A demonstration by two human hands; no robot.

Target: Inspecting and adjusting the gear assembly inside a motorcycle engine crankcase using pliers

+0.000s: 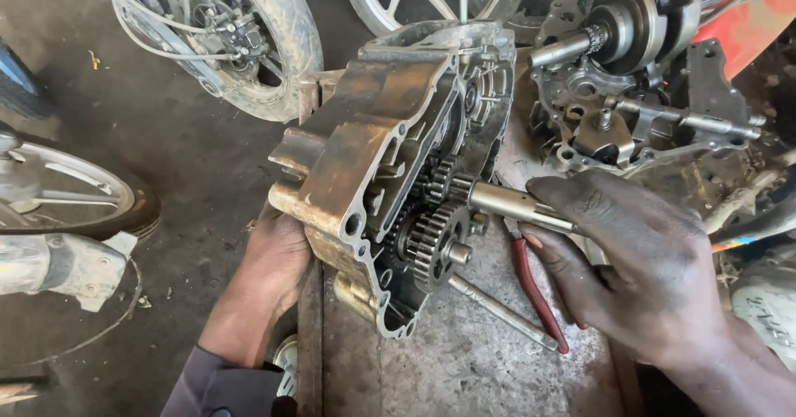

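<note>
A grimy engine crankcase half (373,152) stands tilted on edge on a metal workbench (464,367). Gears (435,235) show inside its open right side. My left hand (274,259) grips the case from behind and below, at its left wall. My right hand (630,259) pinches a steel gear shaft (510,204) that sticks out of the gears toward the right. Both hands are dark with grease.
Red-handled pliers (535,288) and a steel rod (502,311) lie on the bench under the shaft. A second crankcase half with crankshaft (630,77) sits at the back right. Motorcycle wheels (249,36) stand on the floor at the left and back.
</note>
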